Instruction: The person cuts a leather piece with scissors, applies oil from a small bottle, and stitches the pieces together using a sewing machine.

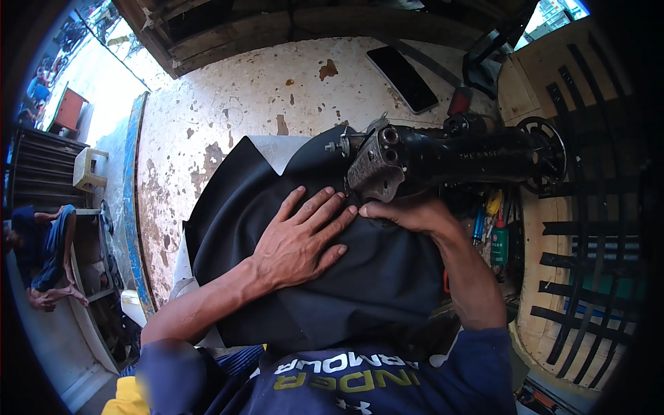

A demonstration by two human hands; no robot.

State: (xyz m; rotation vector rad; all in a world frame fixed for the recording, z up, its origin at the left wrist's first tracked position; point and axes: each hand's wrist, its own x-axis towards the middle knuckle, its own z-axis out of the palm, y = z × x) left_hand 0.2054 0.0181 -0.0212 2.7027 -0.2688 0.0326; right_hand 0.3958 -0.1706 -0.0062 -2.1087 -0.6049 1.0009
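Note:
A broad black sheet of cloth or leatherette [325, 304] lies in folds under the head of a black sewing machine [470, 155] and hangs over toward my lap. My left hand [297, 242] rests flat on it with the fingers spread, the fingertips just left of the needle area. Close beside the presser foot, my right hand [408, 211] has its thumb pressed on the sheet and its fingers curled, apparently pinching it. The machine's arm partly covers those fingers. The needle itself is hidden behind the faceplate [377, 166].
A dark phone [403, 79] lies on the worn white tabletop [228, 90] beyond the machine. The handwheel [543, 155] is at the right. A green bottle [499, 243] and tools stand below it. Black straps [584, 304] criss-cross a wooden surface. A seated person [52, 256] is at far left.

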